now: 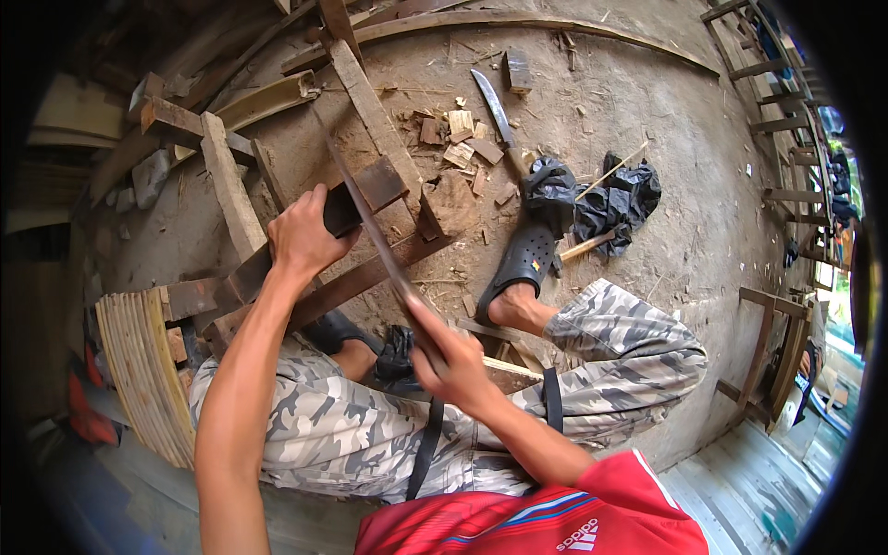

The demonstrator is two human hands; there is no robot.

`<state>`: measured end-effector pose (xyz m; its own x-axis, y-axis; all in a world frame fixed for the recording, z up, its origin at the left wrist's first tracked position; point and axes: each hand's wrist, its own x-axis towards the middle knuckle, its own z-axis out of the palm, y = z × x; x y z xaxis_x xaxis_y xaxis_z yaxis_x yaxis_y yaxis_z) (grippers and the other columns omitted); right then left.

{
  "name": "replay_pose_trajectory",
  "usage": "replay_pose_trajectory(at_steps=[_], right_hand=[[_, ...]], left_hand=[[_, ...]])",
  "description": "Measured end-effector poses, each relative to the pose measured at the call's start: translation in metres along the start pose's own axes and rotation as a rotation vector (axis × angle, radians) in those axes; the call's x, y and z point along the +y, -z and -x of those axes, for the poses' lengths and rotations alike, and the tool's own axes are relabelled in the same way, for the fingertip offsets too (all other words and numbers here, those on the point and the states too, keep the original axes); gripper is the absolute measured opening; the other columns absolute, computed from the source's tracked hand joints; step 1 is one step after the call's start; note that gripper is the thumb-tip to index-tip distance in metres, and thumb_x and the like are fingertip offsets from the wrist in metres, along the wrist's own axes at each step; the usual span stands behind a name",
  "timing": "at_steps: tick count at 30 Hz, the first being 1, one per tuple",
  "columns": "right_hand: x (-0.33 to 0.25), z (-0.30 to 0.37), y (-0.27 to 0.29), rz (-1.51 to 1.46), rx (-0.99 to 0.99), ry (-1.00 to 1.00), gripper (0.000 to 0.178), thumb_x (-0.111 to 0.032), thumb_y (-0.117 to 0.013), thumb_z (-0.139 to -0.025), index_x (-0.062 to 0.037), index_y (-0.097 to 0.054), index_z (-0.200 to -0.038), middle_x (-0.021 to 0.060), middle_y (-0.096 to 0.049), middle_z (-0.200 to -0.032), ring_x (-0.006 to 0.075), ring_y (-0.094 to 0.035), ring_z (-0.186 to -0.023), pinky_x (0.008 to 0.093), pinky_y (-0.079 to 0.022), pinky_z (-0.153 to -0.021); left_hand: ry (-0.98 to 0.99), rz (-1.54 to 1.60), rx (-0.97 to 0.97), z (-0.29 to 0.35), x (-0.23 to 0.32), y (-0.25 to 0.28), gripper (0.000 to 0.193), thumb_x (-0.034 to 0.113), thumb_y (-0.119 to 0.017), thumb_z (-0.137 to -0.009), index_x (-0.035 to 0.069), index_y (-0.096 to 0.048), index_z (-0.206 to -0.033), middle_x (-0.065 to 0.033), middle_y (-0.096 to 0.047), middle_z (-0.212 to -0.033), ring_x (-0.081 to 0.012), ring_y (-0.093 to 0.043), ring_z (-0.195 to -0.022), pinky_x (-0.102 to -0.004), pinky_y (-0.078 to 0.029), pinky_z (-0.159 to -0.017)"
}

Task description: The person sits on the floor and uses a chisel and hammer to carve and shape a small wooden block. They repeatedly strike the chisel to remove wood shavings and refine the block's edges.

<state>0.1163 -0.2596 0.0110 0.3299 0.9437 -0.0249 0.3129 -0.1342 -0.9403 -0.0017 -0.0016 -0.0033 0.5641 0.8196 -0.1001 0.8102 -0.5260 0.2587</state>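
Observation:
A dark wooden beam [347,209] rests slanted over a rough timber frame in front of me. My left hand [305,231] grips it from above, just short of its far end. In my right hand [450,361] is the handle of what looks like a handsaw [373,227], its long thin blade seen nearly edge-on. The blade lies across the beam near its end, to the right of my left hand, and its tip points away to the upper left. Teeth cannot be made out.
Wood offcuts [460,153] lie scattered on the dirt floor beyond the beam. A machete [495,106], a dark block [517,71] and a crumpled black plastic bag [622,199] are near my sandalled foot [521,264]. Stacked boards [139,361] stand at left, wooden frames [772,347] at right.

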Motion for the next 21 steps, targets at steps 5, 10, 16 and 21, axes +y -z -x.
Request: replay_pose_trajectory(at_steps=[5,10,16,21], right_hand=[[0.004,-0.022,0.000,-0.072,0.024,-0.030,0.070,-0.002,-0.067,-0.081,-0.0159,-0.051,-0.149,0.0224,-0.070,-0.089,0.0371,-0.070,-0.070,0.0430,-0.055,-0.066],[-0.005,0.038,0.031,-0.053,0.001,-0.022,0.067,0.004,-0.064,-0.081,-0.0080,-0.054,-0.146,0.0195,-0.072,-0.096,0.0311,-0.072,-0.073,0.0344,-0.056,-0.069],[-0.028,0.014,0.029,-0.037,-0.006,-0.071,0.068,0.003,-0.065,-0.081,-0.0100,-0.053,-0.146,0.0251,-0.072,-0.102,0.0364,-0.073,-0.075,0.0372,-0.057,-0.069],[-0.018,-0.045,0.007,-0.116,0.095,-0.022,0.068,0.001,-0.066,-0.081,-0.0119,-0.053,-0.147,0.0267,-0.069,-0.089,0.0383,-0.071,-0.072,0.0389,-0.055,-0.065]], left_hand=[[0.053,-0.039,-0.043,-0.006,-0.001,0.002,0.060,0.043,-0.084,-0.069,0.004,-0.060,-0.108,-0.0174,-0.072,-0.103,-0.0380,-0.071,-0.095,-0.0497,-0.056,-0.077],[-0.017,-0.031,0.055,-0.006,-0.004,-0.001,0.066,0.046,-0.084,-0.069,0.002,-0.060,-0.113,-0.0195,-0.073,-0.097,-0.0390,-0.072,-0.089,-0.0486,-0.058,-0.074],[-0.049,-0.031,0.110,-0.006,-0.009,-0.006,0.070,0.046,-0.085,-0.068,0.002,-0.060,-0.116,-0.0191,-0.073,-0.097,-0.0376,-0.072,-0.090,-0.0482,-0.058,-0.075],[-0.008,-0.055,0.037,-0.009,-0.006,-0.002,0.069,0.046,-0.084,-0.069,0.001,-0.060,-0.116,-0.0197,-0.072,-0.098,-0.0385,-0.072,-0.091,-0.0503,-0.057,-0.076]])
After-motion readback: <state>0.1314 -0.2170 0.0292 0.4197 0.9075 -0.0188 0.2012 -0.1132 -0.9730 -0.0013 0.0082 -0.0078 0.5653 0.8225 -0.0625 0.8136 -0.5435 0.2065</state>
